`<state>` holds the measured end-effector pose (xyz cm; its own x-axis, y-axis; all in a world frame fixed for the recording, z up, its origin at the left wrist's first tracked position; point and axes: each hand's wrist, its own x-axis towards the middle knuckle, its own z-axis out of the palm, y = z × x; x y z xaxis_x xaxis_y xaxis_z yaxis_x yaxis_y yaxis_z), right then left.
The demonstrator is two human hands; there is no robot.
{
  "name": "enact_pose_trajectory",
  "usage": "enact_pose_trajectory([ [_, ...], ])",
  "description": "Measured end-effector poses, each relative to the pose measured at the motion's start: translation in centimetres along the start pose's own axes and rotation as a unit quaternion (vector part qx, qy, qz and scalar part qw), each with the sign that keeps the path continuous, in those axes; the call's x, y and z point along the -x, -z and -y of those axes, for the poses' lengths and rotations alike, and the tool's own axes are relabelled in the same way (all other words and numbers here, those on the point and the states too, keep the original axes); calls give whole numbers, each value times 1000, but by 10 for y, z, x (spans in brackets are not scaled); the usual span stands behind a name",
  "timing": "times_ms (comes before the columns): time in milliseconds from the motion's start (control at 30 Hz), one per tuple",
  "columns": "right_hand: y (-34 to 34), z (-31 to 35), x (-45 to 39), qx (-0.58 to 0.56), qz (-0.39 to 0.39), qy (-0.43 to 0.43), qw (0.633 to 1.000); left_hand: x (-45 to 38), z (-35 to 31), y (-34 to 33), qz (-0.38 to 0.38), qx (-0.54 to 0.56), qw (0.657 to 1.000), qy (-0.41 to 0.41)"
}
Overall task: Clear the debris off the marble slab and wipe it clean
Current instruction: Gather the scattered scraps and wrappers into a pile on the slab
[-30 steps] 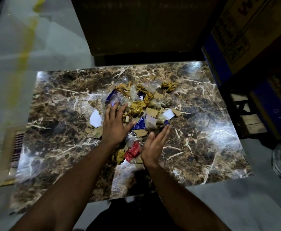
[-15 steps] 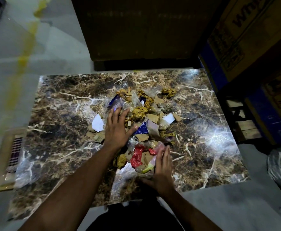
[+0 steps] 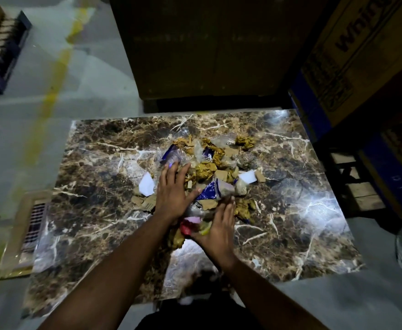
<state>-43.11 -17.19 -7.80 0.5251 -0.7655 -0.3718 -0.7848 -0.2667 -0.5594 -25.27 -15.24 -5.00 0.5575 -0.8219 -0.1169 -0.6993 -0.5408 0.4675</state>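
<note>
Lay flat on grey floor (image 3: 100, 96): brown veined marble slab (image 3: 95, 210). Heaped at slab's middle: debris pile (image 3: 209, 167) of crumpled paper, cardboard scraps, plastic wrappers.

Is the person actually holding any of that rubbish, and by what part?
Nothing is gripped. The left hand lies flat on the debris pile; the right hand, fingers straight, presses against its near edge.

dim scene, glare patches on marble slab (image 3: 314, 206), blurred edges
</note>
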Motion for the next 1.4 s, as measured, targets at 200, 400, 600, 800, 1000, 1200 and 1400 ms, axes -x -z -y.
enact_pose_trajectory([
  [200, 36, -24, 27, 9, -31, 65, 997, 1, -4, 11, 10, -33, 999, -11],
  [400, 76, -37, 18, -16, 31, 156, 987, 5, -10, 25, -58, -38, 997, -13],
  [600, 137, -31, -13, -165, -132, 146, 966, 8, -8, 32, -180, 52, 982, -24],
  [800, 180, -30, -154, -21, -139, 126, 982, 3, -4, 37, -223, 45, 974, -22],
  [1000, 175, -42, -240, 139, 16, 73, 987, 20, -1, 38, -243, 116, 961, 62],
  [1200, 169, -35, -209, 60, 28, 139, 988, 49, 27, 32, -288, 157, 934, 141],
  [1400, 176, -83, -165, -53, -81, 104, 990, 116, 60, -12, -241, 190, 931, 196],
])
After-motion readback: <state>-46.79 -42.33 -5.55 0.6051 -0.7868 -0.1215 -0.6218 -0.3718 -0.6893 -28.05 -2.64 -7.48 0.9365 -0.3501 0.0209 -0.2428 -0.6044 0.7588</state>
